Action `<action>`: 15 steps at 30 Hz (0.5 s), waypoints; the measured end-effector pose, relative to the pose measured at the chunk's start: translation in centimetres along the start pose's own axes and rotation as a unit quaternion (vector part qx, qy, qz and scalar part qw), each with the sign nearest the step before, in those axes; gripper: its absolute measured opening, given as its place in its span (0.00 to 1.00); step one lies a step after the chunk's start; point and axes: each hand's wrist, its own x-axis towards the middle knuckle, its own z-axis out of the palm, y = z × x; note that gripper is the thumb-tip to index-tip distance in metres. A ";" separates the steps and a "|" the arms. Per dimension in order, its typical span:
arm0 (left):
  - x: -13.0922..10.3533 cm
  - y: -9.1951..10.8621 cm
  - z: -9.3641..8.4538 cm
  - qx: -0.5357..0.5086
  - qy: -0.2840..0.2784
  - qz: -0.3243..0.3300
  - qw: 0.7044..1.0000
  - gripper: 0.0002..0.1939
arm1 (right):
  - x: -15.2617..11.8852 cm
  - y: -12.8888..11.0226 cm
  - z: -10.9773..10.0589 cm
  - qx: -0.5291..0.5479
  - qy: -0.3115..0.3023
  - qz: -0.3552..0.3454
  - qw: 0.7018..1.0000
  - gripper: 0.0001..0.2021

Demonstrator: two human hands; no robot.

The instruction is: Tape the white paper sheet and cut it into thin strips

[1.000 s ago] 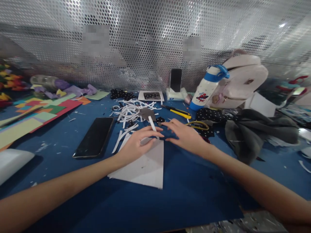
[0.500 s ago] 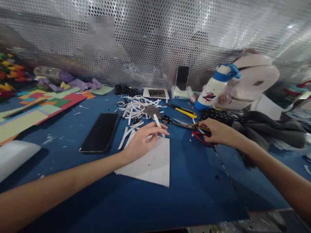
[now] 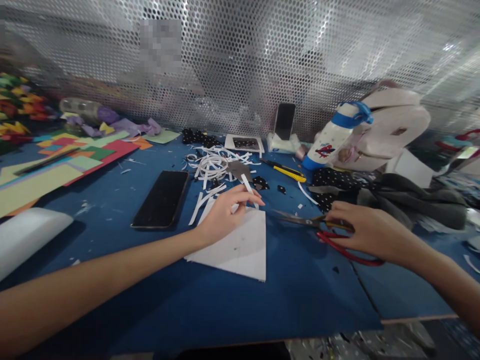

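The left hand [image 3: 224, 214] is holding a white strip [image 3: 246, 184] over a white sheet [image 3: 240, 248]. Farther right, the right hand [image 3: 365, 227] is grasping scissors [image 3: 312, 222].

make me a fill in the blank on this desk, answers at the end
The right hand holds a pair of ____.
The left hand pinches a thin white ____.
The phone lying flat is to the ____ of the white sheet.
The bottle has a ____ lid.

Missing words: scissors; strip; left; blue.
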 end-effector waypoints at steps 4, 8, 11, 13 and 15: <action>0.0 0.0 0.0 0.007 -0.001 0.004 1.000 0.20 | 0.2 -1.9 0.9 -0.007 -0.008 -0.007 1.000 0.17; -0.1 -0.1 0.0 0.012 -0.004 0.009 1.000 0.20 | 1.6 -3.1 1.4 -0.012 0.015 -0.023 1.000 0.18; -0.1 -0.1 0.1 0.015 0.000 0.014 1.000 0.20 | 2.6 -3.8 1.7 -0.023 0.022 -0.036 0.999 0.18; -0.1 -0.1 0.1 0.016 0.001 0.016 1.000 0.20 | 3.1 -4.0 2.0 -0.032 0.026 -0.043 0.998 0.18; -0.1 0.0 0.1 0.017 0.001 0.018 1.000 0.20 | 3.4 -4.1 2.4 -0.035 0.029 -0.051 0.998 0.17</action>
